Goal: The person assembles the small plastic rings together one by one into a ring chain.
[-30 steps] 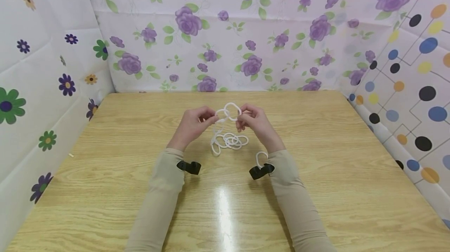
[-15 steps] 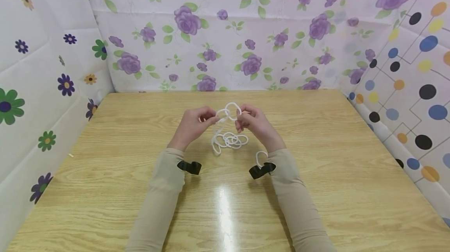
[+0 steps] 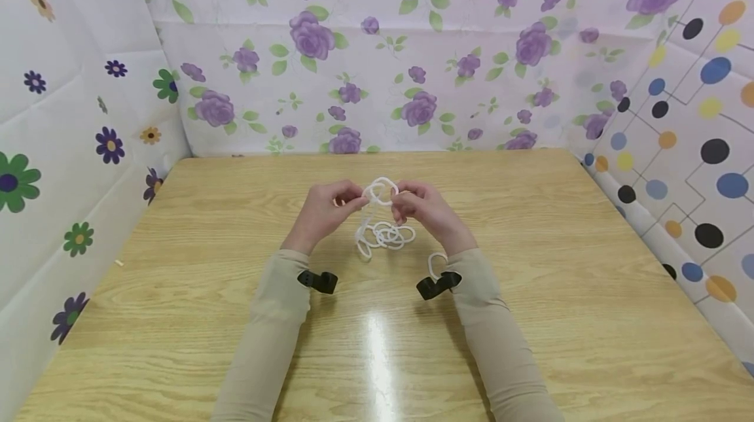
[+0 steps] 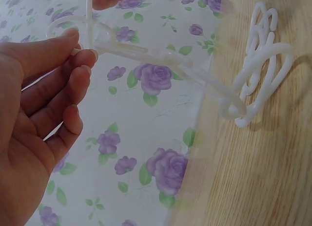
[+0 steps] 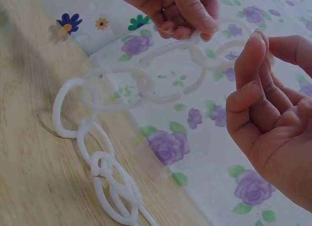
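Observation:
My left hand (image 3: 324,209) pinches a white plastic chain link (image 4: 54,22) between thumb and fingertips, above the table. Opposite it, my right hand (image 3: 432,212) holds another white oval link (image 3: 384,179) by its right side, and the two links overlap in the head view. From the left hand a white plastic chain (image 5: 113,108) hangs down to the table. The rest of it lies there in a loose heap (image 3: 406,241). Whether the right hand's link is hooked through the other cannot be told.
A single white link (image 3: 430,265) lies on the wooden table (image 3: 559,317) beside the right wrist, partly covered by the black wrist camera (image 3: 438,285). Patterned sheets (image 3: 247,134) stand around the back and sides. A small pale bit (image 3: 119,263) lies near the left edge.
My right hand has moved slightly left, towards my left hand, with its link. The two raised links overlap more than before. The left hand has hardly moved.

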### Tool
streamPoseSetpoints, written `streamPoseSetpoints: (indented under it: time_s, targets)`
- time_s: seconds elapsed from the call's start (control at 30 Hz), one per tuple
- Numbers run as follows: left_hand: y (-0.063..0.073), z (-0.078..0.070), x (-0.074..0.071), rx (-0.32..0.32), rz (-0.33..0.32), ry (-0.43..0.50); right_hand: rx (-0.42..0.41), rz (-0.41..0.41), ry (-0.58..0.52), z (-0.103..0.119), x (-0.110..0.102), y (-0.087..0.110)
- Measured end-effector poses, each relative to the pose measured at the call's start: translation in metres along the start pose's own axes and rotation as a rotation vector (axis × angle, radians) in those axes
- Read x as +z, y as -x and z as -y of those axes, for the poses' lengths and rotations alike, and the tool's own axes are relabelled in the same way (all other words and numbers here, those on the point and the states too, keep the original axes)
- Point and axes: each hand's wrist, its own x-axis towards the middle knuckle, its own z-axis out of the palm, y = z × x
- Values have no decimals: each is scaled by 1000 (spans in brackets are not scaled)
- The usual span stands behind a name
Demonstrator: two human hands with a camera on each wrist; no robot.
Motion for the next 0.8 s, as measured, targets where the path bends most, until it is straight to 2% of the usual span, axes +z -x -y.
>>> streamPoseSetpoints:
  time_s: [0.2, 0.37, 0.8]
  targets:
    - [0, 2, 3, -43, 91, -40, -14, -45, -9, 2, -4, 2]
    - [1, 4, 5, -54, 152, -59, -44, -67, -21, 4, -6, 3]
    - [1, 5, 7, -39, 178, -55, -82, -65, -37, 8, -7, 6]
